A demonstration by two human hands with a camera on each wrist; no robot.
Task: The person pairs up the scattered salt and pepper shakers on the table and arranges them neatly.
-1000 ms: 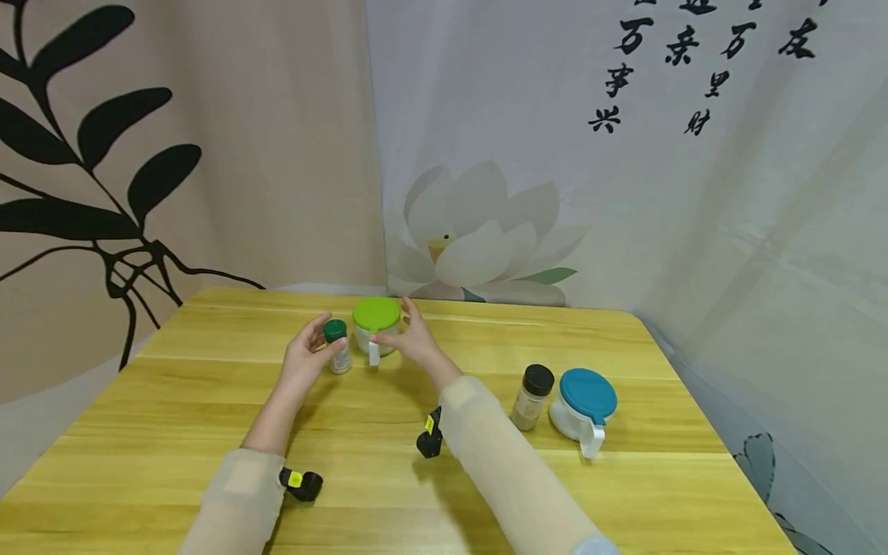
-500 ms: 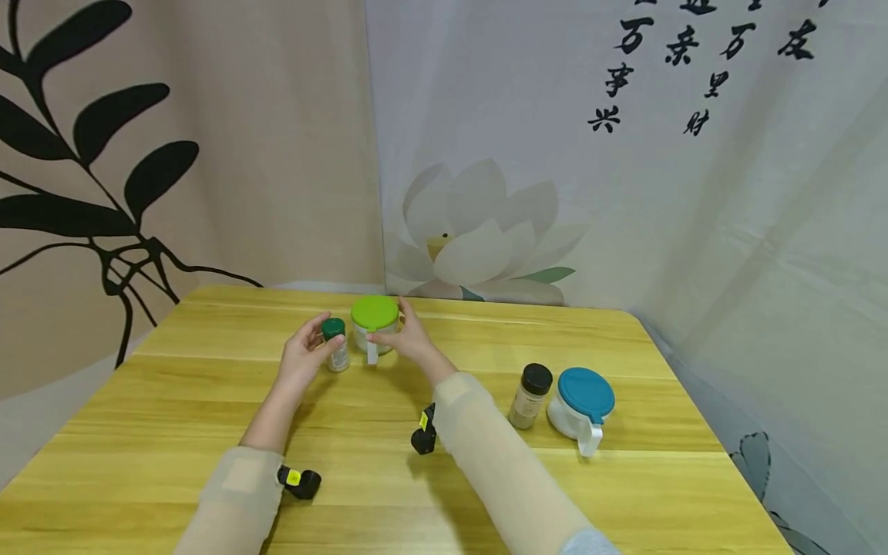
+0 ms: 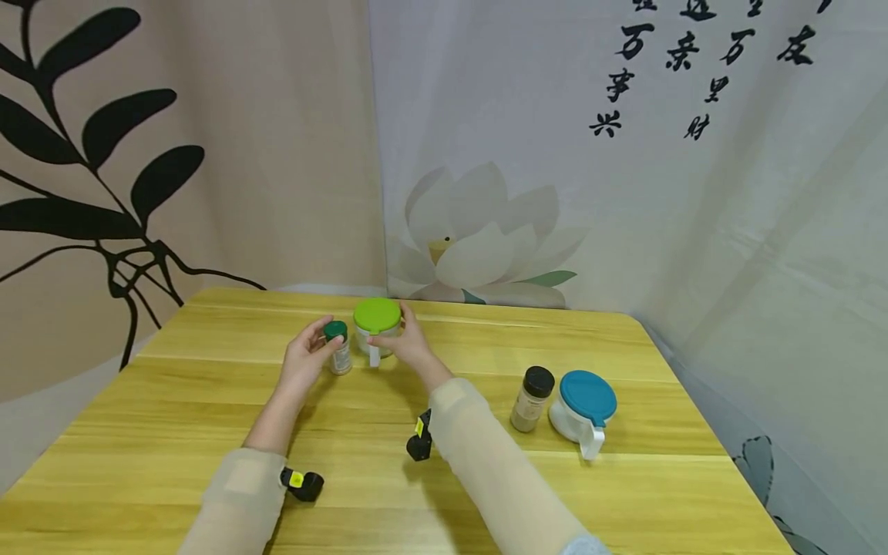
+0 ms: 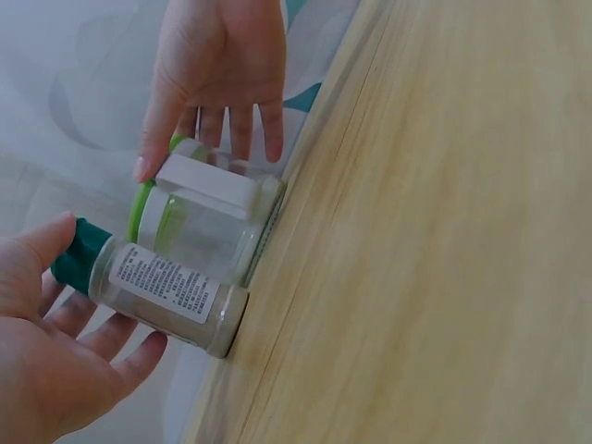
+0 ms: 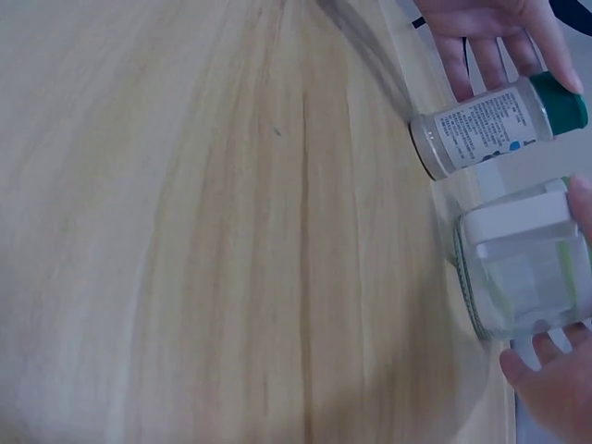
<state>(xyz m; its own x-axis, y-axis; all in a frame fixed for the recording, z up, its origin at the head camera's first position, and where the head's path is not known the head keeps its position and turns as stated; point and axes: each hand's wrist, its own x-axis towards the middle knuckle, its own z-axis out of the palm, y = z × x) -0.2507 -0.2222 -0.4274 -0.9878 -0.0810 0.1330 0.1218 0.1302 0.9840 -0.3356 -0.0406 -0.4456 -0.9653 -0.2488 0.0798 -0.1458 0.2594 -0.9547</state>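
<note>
At the back of the table, my left hand (image 3: 303, 361) holds a small seasoning bottle (image 4: 166, 289) with a dark green cap. Its thumb lies on the cap and its fingers reach round behind. My right hand (image 3: 415, 345) is round a clear glass jar (image 4: 199, 227) with a lime green lid (image 3: 377, 314) and a white handle (image 3: 375, 355). The thumb is by the handle's top near the lid, the fingers on the jar's far side. Bottle and jar stand upright side by side, their bases at the tabletop. The bottle's printed white label (image 5: 486, 127) shows in both wrist views.
To the right on the wooden table (image 3: 361, 493) stand a black-capped seasoning bottle (image 3: 531, 399) and a white jar with a blue lid (image 3: 588, 396) and a white handle. A printed curtain (image 3: 486, 116) hangs directly behind the table's back edge.
My right forearm and its wrist camera have shifted slightly left. Both hands keep their places on the bottle and the jar, which have not moved.
</note>
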